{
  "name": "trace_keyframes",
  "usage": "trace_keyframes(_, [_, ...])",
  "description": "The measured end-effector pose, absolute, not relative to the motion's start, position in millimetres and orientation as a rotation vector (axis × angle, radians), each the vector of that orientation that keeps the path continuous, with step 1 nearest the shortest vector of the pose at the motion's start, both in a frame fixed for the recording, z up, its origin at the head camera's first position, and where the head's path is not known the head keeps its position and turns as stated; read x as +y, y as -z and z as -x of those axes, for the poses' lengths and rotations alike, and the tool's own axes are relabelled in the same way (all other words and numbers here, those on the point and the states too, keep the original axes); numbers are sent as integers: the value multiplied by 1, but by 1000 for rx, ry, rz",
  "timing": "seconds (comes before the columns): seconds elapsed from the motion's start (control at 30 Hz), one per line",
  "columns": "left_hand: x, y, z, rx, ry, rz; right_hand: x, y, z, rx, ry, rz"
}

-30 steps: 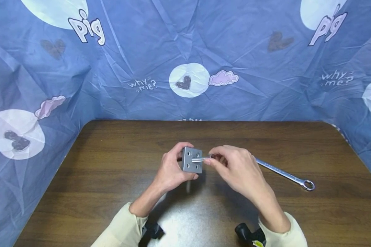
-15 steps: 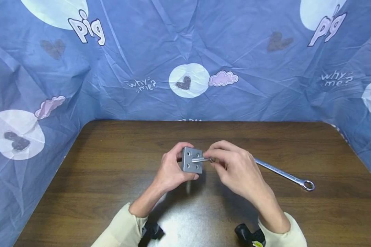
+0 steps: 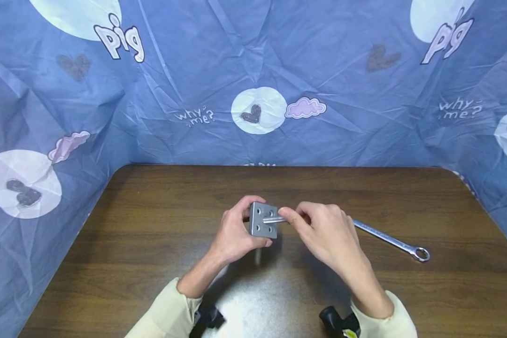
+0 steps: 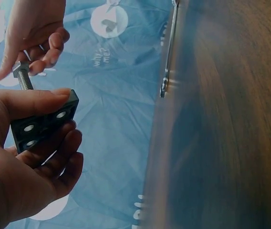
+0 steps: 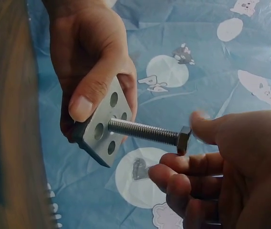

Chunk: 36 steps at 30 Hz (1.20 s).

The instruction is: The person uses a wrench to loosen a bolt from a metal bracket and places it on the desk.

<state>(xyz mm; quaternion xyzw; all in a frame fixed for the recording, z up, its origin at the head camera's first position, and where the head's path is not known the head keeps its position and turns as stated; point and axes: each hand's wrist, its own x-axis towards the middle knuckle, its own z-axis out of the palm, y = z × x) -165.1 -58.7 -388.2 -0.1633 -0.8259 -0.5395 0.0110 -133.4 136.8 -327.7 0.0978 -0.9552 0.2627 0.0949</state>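
A square grey metal plate (image 3: 263, 225) with holes near its corners sits in my left hand (image 3: 232, 232), held by its edges between thumb and fingers. From its middle hole a hex-head bolt (image 5: 145, 132) sticks out towards the right, its thread showing between plate and head. My right hand (image 3: 327, 232) is at the bolt's head, which lies between the thumb and the curled fingers. In the right wrist view the thumb (image 5: 204, 126) is blurred beside the head, and a fingertip touches the head from below. The left wrist view shows the plate's darker back face.
A combination wrench (image 3: 390, 239) lies on the wooden table (image 3: 152, 197) to the right, its near part hidden behind my right hand. Blue printed cloth (image 3: 203, 70) hangs behind the table and at its sides. Black wrist devices (image 3: 340, 321) sit below both hands.
My right thumb and fingers have shifted around the bolt's head, the thumb swinging up and forward over the last half second. The left hand and plate stay almost still. The wrench has not moved.
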Motion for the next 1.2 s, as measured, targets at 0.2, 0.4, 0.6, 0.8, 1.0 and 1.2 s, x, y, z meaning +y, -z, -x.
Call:
trace_keyframes(0.2, [-59, 390, 165, -2577, 1674, 519, 136, 328, 133, -2779, -776, -388])
trace_keyframes(0.4, [-59, 388, 165, -2580, 1693, 509, 140, 327, 132, -2709, -791, -506])
trace_keyframes(0.6, [-59, 388, 166, -2582, 1693, 505, 140, 329, 132, -2587, -838, -612])
trace_keyframes(0.8, [-59, 388, 166, -2578, 1698, 508, 139, 330, 132, -2522, -822, -698])
trace_keyframes(1.0, [-59, 389, 166, -2576, 1703, 512, 141, 329, 131, -2613, -816, -705])
trace_keyframes(1.2, [-58, 389, 165, -2576, 1712, 500, 141, 329, 133, -2749, -765, -464])
